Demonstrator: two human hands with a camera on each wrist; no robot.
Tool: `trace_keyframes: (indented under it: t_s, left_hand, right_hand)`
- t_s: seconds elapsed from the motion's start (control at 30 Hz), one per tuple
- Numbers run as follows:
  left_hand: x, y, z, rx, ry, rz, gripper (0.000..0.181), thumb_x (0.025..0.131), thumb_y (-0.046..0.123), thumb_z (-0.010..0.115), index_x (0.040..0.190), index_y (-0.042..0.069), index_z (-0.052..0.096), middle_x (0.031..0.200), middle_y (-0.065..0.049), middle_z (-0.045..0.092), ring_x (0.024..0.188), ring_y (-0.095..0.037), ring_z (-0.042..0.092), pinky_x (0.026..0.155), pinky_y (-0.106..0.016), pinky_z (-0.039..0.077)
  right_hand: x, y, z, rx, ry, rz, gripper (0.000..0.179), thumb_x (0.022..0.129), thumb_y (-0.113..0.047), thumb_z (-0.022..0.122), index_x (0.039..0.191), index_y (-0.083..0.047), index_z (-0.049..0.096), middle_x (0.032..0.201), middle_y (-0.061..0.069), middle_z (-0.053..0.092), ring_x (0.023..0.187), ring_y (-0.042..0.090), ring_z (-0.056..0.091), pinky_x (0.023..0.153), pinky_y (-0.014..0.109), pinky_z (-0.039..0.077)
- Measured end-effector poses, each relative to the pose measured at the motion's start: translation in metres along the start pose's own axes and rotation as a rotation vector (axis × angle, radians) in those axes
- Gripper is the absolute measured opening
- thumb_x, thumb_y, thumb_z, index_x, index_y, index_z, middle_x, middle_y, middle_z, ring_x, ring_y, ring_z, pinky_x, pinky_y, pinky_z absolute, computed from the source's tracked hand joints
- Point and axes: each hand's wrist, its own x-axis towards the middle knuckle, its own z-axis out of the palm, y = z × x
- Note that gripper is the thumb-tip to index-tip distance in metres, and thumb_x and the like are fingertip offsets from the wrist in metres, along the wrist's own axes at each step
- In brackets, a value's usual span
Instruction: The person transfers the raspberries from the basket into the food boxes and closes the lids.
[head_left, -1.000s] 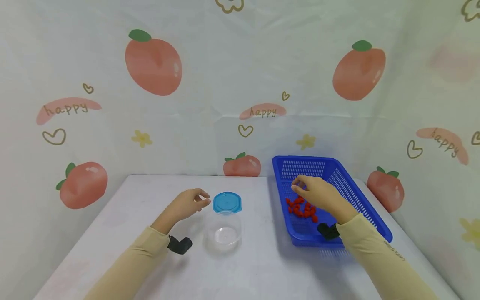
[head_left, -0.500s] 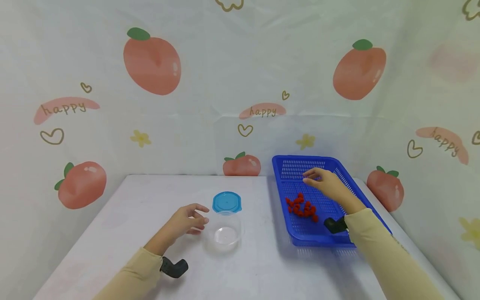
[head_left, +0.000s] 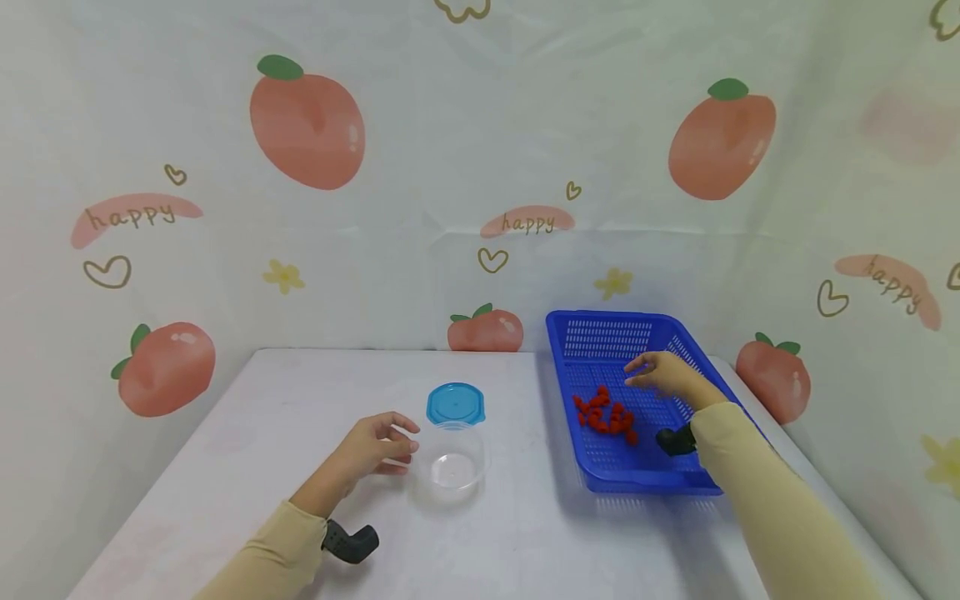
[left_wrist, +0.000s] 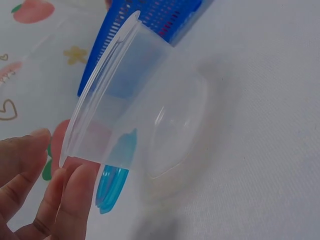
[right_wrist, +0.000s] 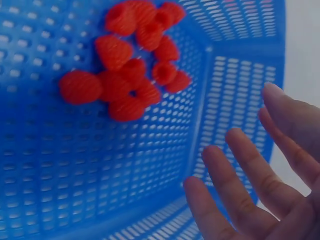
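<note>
A clear plastic container (head_left: pixel 450 482) stands upright on the table. My left hand (head_left: pixel 372 450) is at its left side, fingers relaxed and apart; in the left wrist view the fingertips (left_wrist: pixel 82 175) come right up to the container's rim (left_wrist: pixel 67 150). Behind the container lies a blue lid (head_left: pixel 455 403). My right hand (head_left: pixel 667 375) hovers over the blue basket (head_left: pixel 585 479) with its fingers spread and nothing in them. Several raspberries (right_wrist: pixel 115 87) lie clustered on the basket floor, to the left of the right hand in the head view.
The white table (head_left: pixel 300 392) ends at the back against a patterned curtain (head_left: pixel 390 275). Tall slotted walls (right_wrist: pixel 245 75) enclose the basket, which takes up the table's right side. A black wrist camera (head_left: pixel 351 543) sits on the left cuff.
My right hand has moved to the right, away from over the raspberries. My left hand has come down and nearer to me beside the container, its fingers more spread.
</note>
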Motion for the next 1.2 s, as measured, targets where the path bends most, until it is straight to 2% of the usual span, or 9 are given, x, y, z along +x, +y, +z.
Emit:
trace_keyframes:
  t_s: [0.23, 0.4, 0.67, 0.87, 1.07, 1.2]
  left_hand:
    - [0.000, -0.003, -0.001, -0.005, -0.051, 0.015, 0.029, 0.086, 0.007, 0.070, 0.112, -0.002, 0.061, 0.090, -0.009, 0.061, 0.077, -0.017, 0.064, 0.070, -0.033, 0.060]
    - [-0.001, -0.005, -0.002, -0.016, -0.093, 0.033, 0.030, 0.087, 0.008, 0.070, 0.112, -0.004, 0.061, 0.085, -0.006, 0.060, 0.075, -0.016, 0.063, 0.069, -0.031, 0.060]
    - [-0.001, -0.006, -0.005, -0.018, -0.132, 0.043, 0.032, 0.087, 0.010, 0.070, 0.113, -0.005, 0.060, 0.084, -0.009, 0.063, 0.071, -0.015, 0.062, 0.067, -0.030, 0.060]
    - [0.000, -0.007, -0.005, -0.024, -0.143, 0.032, 0.032, 0.086, 0.013, 0.071, 0.112, -0.003, 0.061, 0.084, -0.011, 0.066, 0.071, -0.015, 0.062, 0.068, -0.030, 0.060]
    - [-0.001, -0.007, -0.006, -0.040, -0.173, 0.034, 0.035, 0.086, 0.013, 0.071, 0.114, -0.005, 0.060, 0.081, -0.005, 0.064, 0.071, -0.015, 0.063, 0.068, -0.030, 0.060]
    - [-0.002, -0.006, -0.006, -0.051, -0.187, 0.042, 0.037, 0.085, 0.013, 0.072, 0.114, -0.006, 0.059, 0.080, -0.004, 0.065, 0.070, -0.014, 0.062, 0.068, -0.030, 0.060]
  right_hand:
    - [0.003, 0.014, 0.007, 0.068, -0.089, 0.142, 0.038, 0.092, -0.009, 0.063, 0.123, 0.009, 0.054, 0.119, 0.029, 0.059, 0.109, 0.043, 0.058, 0.089, 0.053, 0.053]
    - [0.004, 0.017, 0.012, 0.114, -0.117, 0.220, 0.038, 0.092, -0.008, 0.062, 0.124, 0.009, 0.052, 0.126, 0.033, 0.052, 0.114, 0.048, 0.055, 0.090, 0.055, 0.052]
    - [0.006, 0.021, 0.020, 0.102, -0.129, 0.255, 0.038, 0.092, -0.008, 0.062, 0.124, 0.009, 0.052, 0.125, 0.034, 0.052, 0.114, 0.049, 0.053, 0.086, 0.051, 0.054]
    - [0.009, 0.022, 0.024, 0.103, -0.116, 0.278, 0.035, 0.088, -0.007, 0.066, 0.119, 0.007, 0.057, 0.123, 0.032, 0.053, 0.111, 0.046, 0.055, 0.081, 0.047, 0.057]
    - [0.015, 0.030, 0.022, 0.118, -0.140, 0.260, 0.028, 0.084, -0.004, 0.070, 0.111, 0.003, 0.063, 0.109, 0.025, 0.063, 0.103, 0.041, 0.059, 0.075, 0.041, 0.058]
    - [0.011, 0.028, 0.023, 0.121, -0.126, 0.294, 0.028, 0.087, 0.000, 0.064, 0.115, 0.006, 0.061, 0.105, 0.020, 0.068, 0.106, 0.039, 0.061, 0.078, 0.042, 0.058]
